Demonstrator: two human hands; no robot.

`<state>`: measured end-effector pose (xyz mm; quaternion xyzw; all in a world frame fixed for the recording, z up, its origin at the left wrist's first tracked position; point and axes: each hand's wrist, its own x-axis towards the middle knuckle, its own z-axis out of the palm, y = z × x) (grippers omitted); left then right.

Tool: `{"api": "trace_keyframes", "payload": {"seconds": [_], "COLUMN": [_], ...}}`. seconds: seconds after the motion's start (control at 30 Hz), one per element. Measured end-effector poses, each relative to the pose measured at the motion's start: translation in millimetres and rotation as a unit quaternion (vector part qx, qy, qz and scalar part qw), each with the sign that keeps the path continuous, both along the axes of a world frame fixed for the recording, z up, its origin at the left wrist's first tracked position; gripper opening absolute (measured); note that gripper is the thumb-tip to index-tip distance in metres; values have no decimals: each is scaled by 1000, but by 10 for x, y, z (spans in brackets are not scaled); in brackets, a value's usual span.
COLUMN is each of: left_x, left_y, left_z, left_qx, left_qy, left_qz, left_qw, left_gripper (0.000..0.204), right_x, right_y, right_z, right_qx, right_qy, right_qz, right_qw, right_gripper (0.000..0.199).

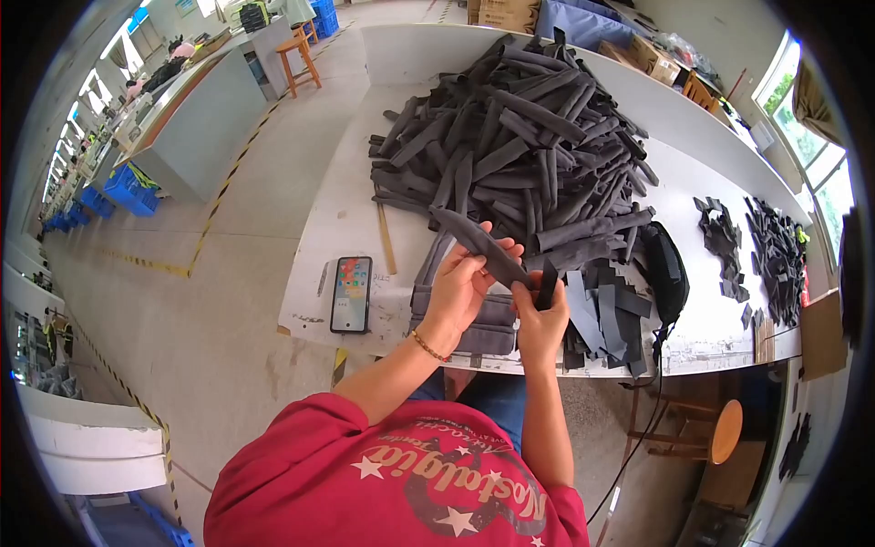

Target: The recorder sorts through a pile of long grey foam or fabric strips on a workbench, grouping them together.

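Bright daylight, seemingly from the right windows (814, 137); soft shadows, sharp centre, bent dark rim

This is a garment or bag-making workshop. Beyond the hands, a long white surface (346, 210) carries a big heap of dark grey foam strips (510, 137). To their left, striped floor tape (219, 196) marks an aisle past another work surface (196, 109), blue crates (128, 187) and a wooden stool (299, 55). Cardboard boxes (652, 56) stand far beyond.
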<state>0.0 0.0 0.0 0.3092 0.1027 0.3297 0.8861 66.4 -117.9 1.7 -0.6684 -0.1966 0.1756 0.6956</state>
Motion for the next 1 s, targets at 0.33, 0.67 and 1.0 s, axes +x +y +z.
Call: {"api": "trace_keyframes", "payload": {"seconds": [0.33,0.67,1.0], "left_x": [-84,-105,-144], "left_y": [37,123,188], "left_z": [-204,-50,-213], "left_qx": [-29,-50,-47], "left_qy": [90,86,144], "left_qz": [-65,-31,-66], "left_qw": [993,995,986], "left_gripper": [31,24,23], "right_x": [-5,64,101], "right_y": [13,-237,-315], "right_z": [9,85,110], "right_qx": [37,-97,-30], "right_qy": [-42,-121,-89], "right_qz": [11,45,128], "right_qw": [998,987,987], "right_gripper": [8,35,39]}}
